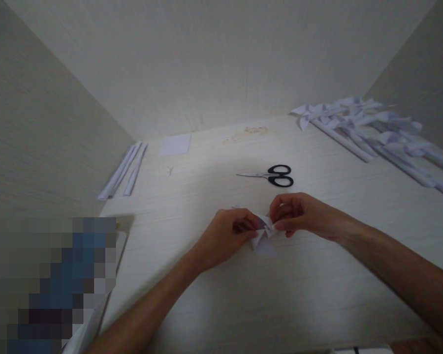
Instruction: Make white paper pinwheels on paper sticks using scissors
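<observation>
A small folded white paper piece sits low over the pale table, held between both hands. My left hand grips its left side with the fingers curled around it. My right hand pinches its upper right folds with fingertips. Much of the paper is hidden by the fingers. Black-handled scissors lie shut on the table just beyond the hands.
Rolled white paper sticks lie at the far left by the wall. A small white paper square lies at the back. Several finished paper pinwheels on sticks are piled at the far right. A blurred patch covers the lower left corner.
</observation>
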Tool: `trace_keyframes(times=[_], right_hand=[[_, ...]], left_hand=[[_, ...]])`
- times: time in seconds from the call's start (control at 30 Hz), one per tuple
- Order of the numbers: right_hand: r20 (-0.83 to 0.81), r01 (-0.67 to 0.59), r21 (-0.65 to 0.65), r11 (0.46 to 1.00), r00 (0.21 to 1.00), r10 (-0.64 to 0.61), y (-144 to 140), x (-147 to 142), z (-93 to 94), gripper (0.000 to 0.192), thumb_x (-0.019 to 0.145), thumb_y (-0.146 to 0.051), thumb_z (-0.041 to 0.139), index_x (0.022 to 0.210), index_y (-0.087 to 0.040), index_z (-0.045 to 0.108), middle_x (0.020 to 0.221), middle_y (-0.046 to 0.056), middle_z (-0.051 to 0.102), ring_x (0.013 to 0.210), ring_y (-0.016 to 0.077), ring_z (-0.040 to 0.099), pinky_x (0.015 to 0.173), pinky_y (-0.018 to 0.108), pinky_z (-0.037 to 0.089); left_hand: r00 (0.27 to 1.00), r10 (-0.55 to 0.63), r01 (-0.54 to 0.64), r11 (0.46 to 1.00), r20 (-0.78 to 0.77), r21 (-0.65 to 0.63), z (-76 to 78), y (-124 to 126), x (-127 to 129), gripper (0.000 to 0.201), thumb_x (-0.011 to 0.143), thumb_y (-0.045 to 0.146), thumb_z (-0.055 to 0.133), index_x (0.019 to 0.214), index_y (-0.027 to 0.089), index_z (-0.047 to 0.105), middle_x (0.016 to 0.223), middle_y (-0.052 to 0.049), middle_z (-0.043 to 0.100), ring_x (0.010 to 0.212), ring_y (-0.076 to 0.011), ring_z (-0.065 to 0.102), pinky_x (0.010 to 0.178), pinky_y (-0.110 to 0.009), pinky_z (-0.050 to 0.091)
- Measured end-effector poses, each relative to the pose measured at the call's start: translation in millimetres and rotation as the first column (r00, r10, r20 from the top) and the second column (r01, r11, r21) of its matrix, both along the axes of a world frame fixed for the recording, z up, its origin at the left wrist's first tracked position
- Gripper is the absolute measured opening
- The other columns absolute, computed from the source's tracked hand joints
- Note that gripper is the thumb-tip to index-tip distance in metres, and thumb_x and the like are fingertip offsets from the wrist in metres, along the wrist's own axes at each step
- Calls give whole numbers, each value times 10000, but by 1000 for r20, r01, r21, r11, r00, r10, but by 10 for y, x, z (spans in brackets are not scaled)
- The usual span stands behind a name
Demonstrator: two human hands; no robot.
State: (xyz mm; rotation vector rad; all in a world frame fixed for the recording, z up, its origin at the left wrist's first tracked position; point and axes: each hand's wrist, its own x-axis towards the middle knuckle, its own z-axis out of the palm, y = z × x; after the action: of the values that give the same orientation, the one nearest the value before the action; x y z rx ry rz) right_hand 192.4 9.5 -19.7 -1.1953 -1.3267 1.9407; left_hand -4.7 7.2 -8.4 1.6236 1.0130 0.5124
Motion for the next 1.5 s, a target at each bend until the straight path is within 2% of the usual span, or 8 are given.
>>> trace_keyframes(times=[0.2,0.4,0.53,0.8,1.2,1.3,1.43,1.5], right_hand=[[216,-14,196,981,976,-30,-51,-9,24,113,680,-258,614,692,-153,575,682,20,606,577,105,548,495,212,446],[391,-46,482,875,905,-169,-85,-33,68,114,716,-260,571,656,-164,576,748,31,551,604,119,507,495,227,399],[398,-56,445,894,906,-141,-57,-24,56,104,739,-246,531,673,-165,538,636,1,530,579,120,492,527,237,385],[336,-49,403,914,937,-98,-20,-16,31,114,726,-260,527,665,-164,533,628,-7,524,592,119,492,544,239,366],[425,-19,505,863,875,-230,-87,-141,62,98,738,-239,529,670,-169,530,620,0,540,551,115,475,501,233,374],[452,-39,574,818,848,-277,-117,-163,82,87,741,-197,529,659,-172,526,604,-5,528,534,109,462,481,224,363],[436,-90,724,684,827,-354,-155,-178,103,107,742,-139,533,640,-170,523,633,-3,505,534,99,440,472,214,351],[435,-113,752,649,825,-361,-173,-185,107,116,742,-109,535,642,-167,521,661,1,507,546,97,441,478,210,355]], left_hand=[[997,58,-54,995,47,-79,-33,13,-12,118,654,122,616,771,116,633,721,-46,662,664,-126,611,648,-236,485],[992,123,-123,990,7,-64,-1,-3,23,85,641,150,636,720,120,648,671,-43,666,620,-131,607,592,-221,472],[985,170,-171,985,-29,-5,-17,-3,21,91,643,180,637,712,127,663,675,-47,671,612,-143,607,582,-233,474],[973,205,-190,973,-106,131,-42,16,24,95,618,176,652,702,147,686,702,-46,683,624,-162,611,585,-255,487],[983,177,-174,983,-46,61,-38,11,53,90,625,130,617,678,146,688,720,-37,697,661,-154,639,639,-241,507],[981,192,-192,981,-31,14,-32,17,55,107,626,112,601,679,152,685,722,-26,698,670,-154,644,654,-249,512],[969,248,-248,967,-9,-65,-26,29,59,112,610,92,599,665,149,679,685,-18,696,645,-151,644,651,-258,516],[960,280,-279,955,-8,-97,-23,34,62,105,601,85,605,656,142,675,658,-17,692,624,-147,641,639,-256,515]])
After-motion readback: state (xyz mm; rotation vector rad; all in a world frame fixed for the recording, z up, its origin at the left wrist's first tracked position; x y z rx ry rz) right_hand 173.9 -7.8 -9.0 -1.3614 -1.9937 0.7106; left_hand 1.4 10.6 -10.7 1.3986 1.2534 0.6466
